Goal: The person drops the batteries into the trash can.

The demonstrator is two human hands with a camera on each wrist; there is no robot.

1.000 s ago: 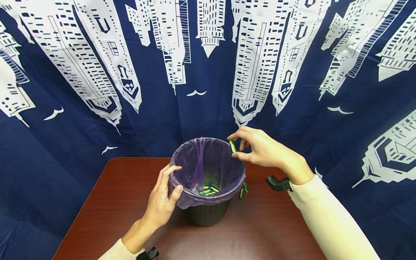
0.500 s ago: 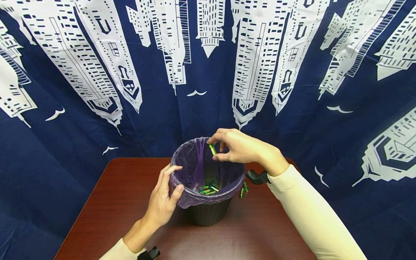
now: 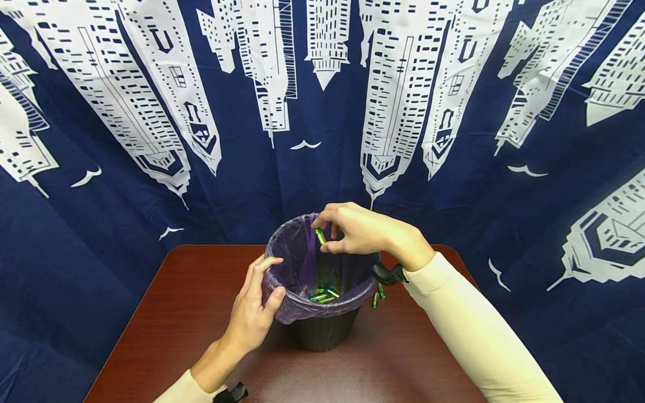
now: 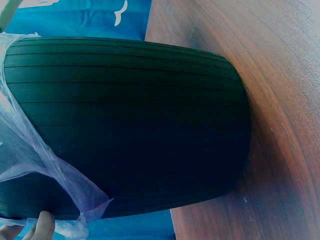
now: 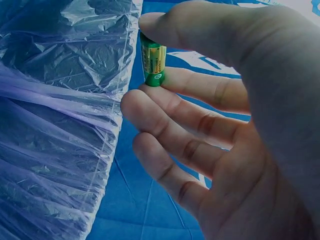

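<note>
A black ribbed trash bin (image 3: pixel 322 334), lined with a purple plastic bag (image 3: pixel 292 307), stands upright on the table. My left hand (image 3: pixel 253 308) grips its left rim, thumb outside and fingertips over the edge; in the left wrist view the bin's side (image 4: pixel 135 125) fills the middle. Above the bin's opening, my right hand (image 3: pixel 363 230) pinches a green and yellow battery (image 3: pixel 321 236) by its two ends. The right wrist view has this battery (image 5: pixel 154 61) between thumb and fingers, beside the liner. Several similar batteries (image 3: pixel 324 295) lie at the bottom of the bin.
On the reddish-brown wooden table (image 3: pixel 201 302), loose green batteries (image 3: pixel 375 299) lie just right of the bin. A dark blue curtain (image 3: pixel 282 184) printed with white buildings hangs behind. A black wrist strap (image 3: pixel 390 274) sits on the right wrist.
My right hand has moved left with the battery, from the bin's right rim to over its opening, and slightly down. The left hand and bin have stayed in place.
</note>
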